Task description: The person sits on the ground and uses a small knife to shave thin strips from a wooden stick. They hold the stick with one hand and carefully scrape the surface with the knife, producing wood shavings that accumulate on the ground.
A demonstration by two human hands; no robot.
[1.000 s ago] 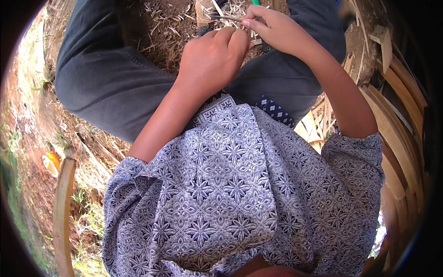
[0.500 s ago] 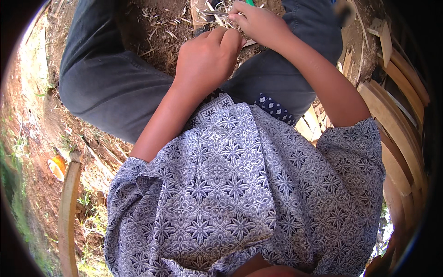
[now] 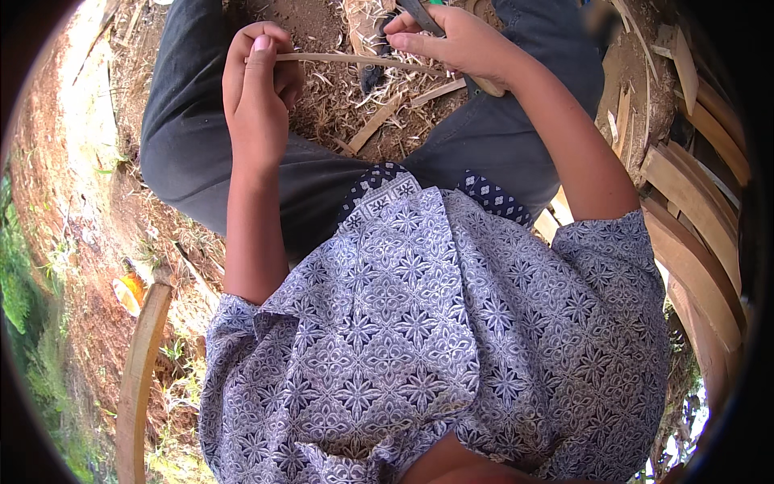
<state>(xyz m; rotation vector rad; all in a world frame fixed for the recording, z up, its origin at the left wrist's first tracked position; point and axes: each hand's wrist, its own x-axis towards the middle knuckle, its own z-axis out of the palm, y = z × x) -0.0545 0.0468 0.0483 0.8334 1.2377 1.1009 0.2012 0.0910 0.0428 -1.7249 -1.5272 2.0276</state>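
My left hand (image 3: 260, 93) is closed, its thumb and fingers pinching one end of a thin wooden strip (image 3: 339, 58). The strip runs across to the right, slightly bowed, and its far end reaches just below my right hand (image 3: 463, 44). That hand is closed round a knife (image 3: 420, 16). The knife's dark blade points up and to the left past my fingers, while the pale butt of its handle shows under the wrist. Beneath the strip, a wooden block (image 3: 359, 24) lies on the ground between my legs among shavings.
Wood shavings and a flat offcut (image 3: 376, 123) litter the soil between my bent legs. Long curved boards (image 3: 701, 250) are piled on the right. At the lower left are a single plank (image 3: 141, 379) and an orange object (image 3: 128, 293) on the earth.
My left hand has moved away to the left, bringing the wooden strip into plain view. My right hand has shifted slightly right, and the knife blade has turned from pointing left to pointing upward.
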